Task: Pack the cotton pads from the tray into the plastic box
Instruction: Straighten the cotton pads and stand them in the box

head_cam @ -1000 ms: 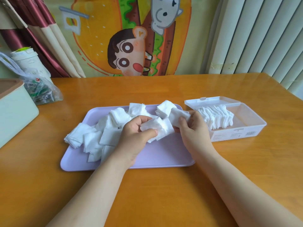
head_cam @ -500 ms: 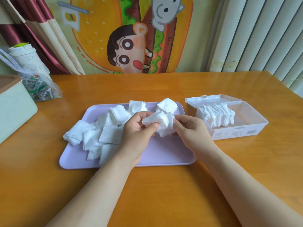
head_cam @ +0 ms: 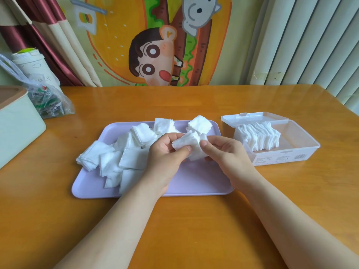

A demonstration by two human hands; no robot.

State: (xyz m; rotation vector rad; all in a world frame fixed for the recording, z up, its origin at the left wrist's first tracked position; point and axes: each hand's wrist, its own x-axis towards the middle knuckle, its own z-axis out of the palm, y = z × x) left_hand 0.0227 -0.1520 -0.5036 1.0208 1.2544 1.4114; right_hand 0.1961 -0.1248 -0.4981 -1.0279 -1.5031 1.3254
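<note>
Both hands are above the tray (head_cam: 194, 183), at its middle toward the far edge. The left hand (head_cam: 165, 158) and right hand (head_cam: 223, 154) together hold a small bundle of cotton pads (head_cam: 191, 147); the left thumb and fingers pinch its near-left corner, the right thumb and fingers pinch its right side. The bundle is uneven, its edges not flush, and tilted with its long axis running roughly left to right across the tray. Judgement: the step in hand is squaring the bundle before transfer. It should be done by tapping edges level and holding lightly, as the pads appear soft and would likely splay or drop if squeezed. The loose pads (head_cam: 124, 152) lie heaped over the tray's left and far parts. The plastic box (head_cam: 303, 140) stands just right of the tray, lid open, with a packed row (head_cam: 258, 136) standing on edge in its left part; that row runs left to right, so the bundle should go in upright, faces matching.
</note>
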